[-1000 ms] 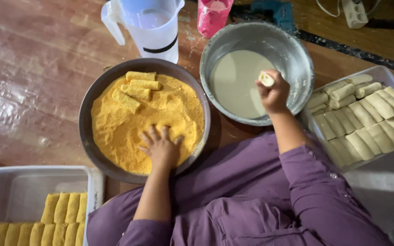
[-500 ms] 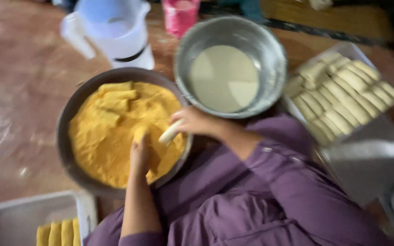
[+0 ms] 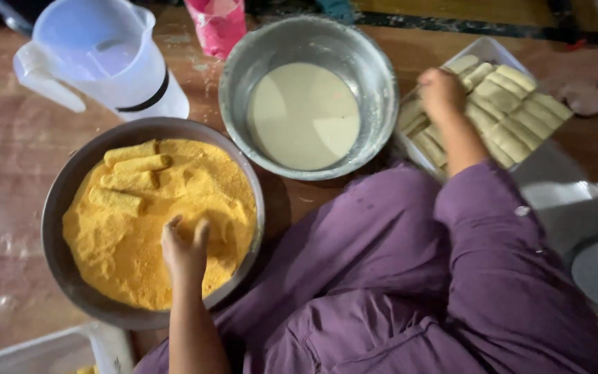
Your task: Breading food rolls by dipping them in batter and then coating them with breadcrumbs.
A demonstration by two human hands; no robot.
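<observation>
Fingertips of the left hand point(image 3: 185, 251) are buried in the yellow crumbs point(image 3: 140, 256), so whether it's clutching a roll there I can't tell. Right hand point(image 3: 441, 92) is curled over the pale rolls point(image 3: 513, 114) on the far-right tray point(image 3: 493, 50) — grip hidden. Batter bowl point(image 3: 378, 83) between, pink packet point(image 3: 217, 24) cut off at the far edge.

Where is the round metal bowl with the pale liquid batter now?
The round metal bowl of pale batter sits top centre in the head view, between the white plastic jug and the tray of pale rolls.
</observation>
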